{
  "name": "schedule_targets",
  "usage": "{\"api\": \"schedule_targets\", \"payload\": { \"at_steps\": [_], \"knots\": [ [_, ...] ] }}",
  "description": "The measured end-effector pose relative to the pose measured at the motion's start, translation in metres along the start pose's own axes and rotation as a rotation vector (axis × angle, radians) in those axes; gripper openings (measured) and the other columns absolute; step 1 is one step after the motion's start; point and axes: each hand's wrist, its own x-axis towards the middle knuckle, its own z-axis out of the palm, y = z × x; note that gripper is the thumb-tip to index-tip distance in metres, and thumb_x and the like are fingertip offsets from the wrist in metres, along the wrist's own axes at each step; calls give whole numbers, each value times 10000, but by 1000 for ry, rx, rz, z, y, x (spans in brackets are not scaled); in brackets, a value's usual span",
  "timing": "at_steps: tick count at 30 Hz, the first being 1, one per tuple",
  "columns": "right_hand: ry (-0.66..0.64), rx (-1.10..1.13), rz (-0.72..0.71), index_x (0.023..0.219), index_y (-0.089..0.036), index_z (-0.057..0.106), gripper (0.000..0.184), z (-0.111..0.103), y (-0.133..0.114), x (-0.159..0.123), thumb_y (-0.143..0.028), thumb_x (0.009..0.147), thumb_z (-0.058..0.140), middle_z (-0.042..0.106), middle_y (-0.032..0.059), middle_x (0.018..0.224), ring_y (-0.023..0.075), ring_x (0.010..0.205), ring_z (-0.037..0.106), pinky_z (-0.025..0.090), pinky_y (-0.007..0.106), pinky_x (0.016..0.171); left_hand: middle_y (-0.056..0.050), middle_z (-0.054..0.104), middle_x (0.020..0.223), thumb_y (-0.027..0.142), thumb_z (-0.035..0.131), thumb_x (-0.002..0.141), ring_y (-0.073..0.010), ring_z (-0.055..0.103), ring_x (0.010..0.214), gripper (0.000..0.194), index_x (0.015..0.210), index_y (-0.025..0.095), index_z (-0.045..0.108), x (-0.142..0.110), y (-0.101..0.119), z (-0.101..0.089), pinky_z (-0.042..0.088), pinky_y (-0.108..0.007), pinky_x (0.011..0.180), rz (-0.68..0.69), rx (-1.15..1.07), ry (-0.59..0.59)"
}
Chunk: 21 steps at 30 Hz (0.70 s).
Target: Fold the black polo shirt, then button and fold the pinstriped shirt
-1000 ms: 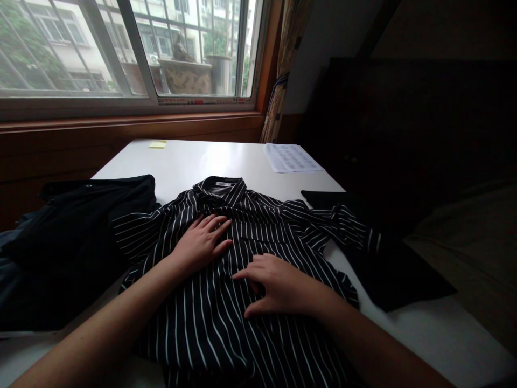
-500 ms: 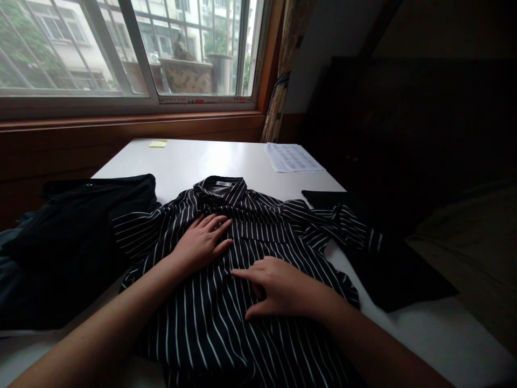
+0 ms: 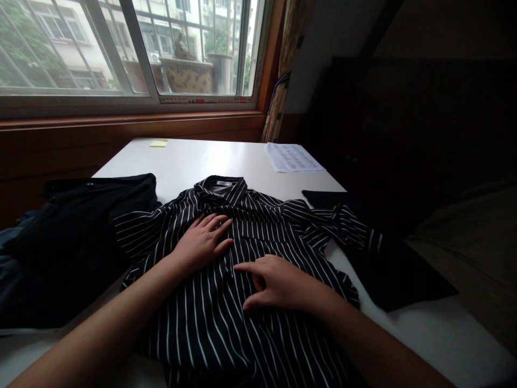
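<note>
A black shirt with white stripes (image 3: 210, 318) lies front side up, its collar pointing to the far side and its sleeves out to both sides. My left hand (image 3: 204, 241) rests flat on the chest of the shirt, fingers stretched and slightly spread. Lower and to the right, over the button line, is my right hand (image 3: 274, 283). Its index finger points left and its thumb stands apart, while the other fingers bend under and are partly hidden. Nothing shows between the thumb and index finger.
Dark folded clothes (image 3: 81, 242) are piled at the left on the white table (image 3: 189, 159). A flat black cloth (image 3: 391, 275) lies on the right, partly under a sleeve. Printed sheets (image 3: 294, 158) and a yellow sticky note (image 3: 158, 143) lie near the far edge, below a window.
The thumb of my right hand has moved up a little, nearer its index finger, and the hand has shifted slightly. My left hand and the shirt look the same.
</note>
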Motion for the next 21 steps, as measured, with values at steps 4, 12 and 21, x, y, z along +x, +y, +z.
{"api": "schedule_targets", "payload": {
  "at_steps": [4,12,21],
  "knots": [
    [65,89,31,1271,-271,662,531,2,2,2,-542,820,738,708,-1,812,166,739,629,442,292,744,-33,454,1520,568,382,1001,-272,360,1430,567,1505,308,384,0,-1,1,254,-475,1197,4,-15,19],
    [226,98,82,1069,-242,735,201,12,-2,7,-358,922,663,668,-10,748,158,761,594,401,287,736,-42,468,1505,565,372,1004,-274,378,1412,564,1500,299,393,0,0,1,265,-473,1186,6,-12,30],
    [259,79,116,1012,-245,717,186,20,1,10,-275,834,762,638,-26,735,163,775,571,385,313,778,-42,471,1503,548,388,1005,-268,373,1417,552,1493,291,407,-1,1,-1,266,-466,1190,3,-4,34]
  ]
}}
